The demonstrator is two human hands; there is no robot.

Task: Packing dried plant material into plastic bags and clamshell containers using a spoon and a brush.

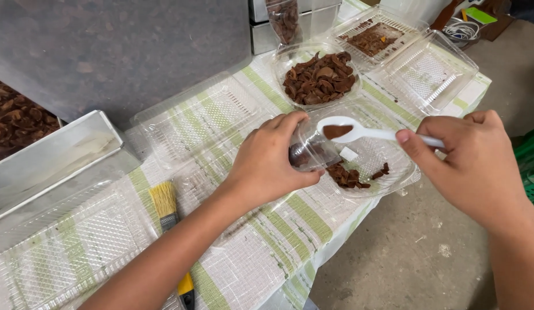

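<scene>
Forearms are entering from 6 o'clock. Left hand (267, 163) is curling closed around a small clear cup (309, 150), tipping its mouth toward 3 o'clock. Right hand (476, 163) is pinching the handle of a white spoon (359, 132) between thumb and fingers; the bowl, at the cup's mouth, is carrying a load of brown powder.

Progress, as judged: cup is showing some dark content at its base, so filling is looking started, not finished; the spoonful is not yet tipped in.

Directly below cup and spoon, a clear tray (393, 169) is holding a few brown dried pieces and a small white square. At 12 o'clock of it, a clear bowl (281, 66) is sitting heaped with dried pieces (319, 78). Further toward 1 o'clock, two more clear lidded trays (433, 72) are lying open, one with dark crumbs. Empty clear trays (203, 117) are lying at 9 to 10 o'clock of the left hand, and another at 7 o'clock. A brush (166, 209) with pale bristles is lying at 8 o'clock, just beside the left forearm. A metal tin (54, 158) is sitting at 9 o'clock. Everything is resting on a green-striped cloth (290, 229).
</scene>
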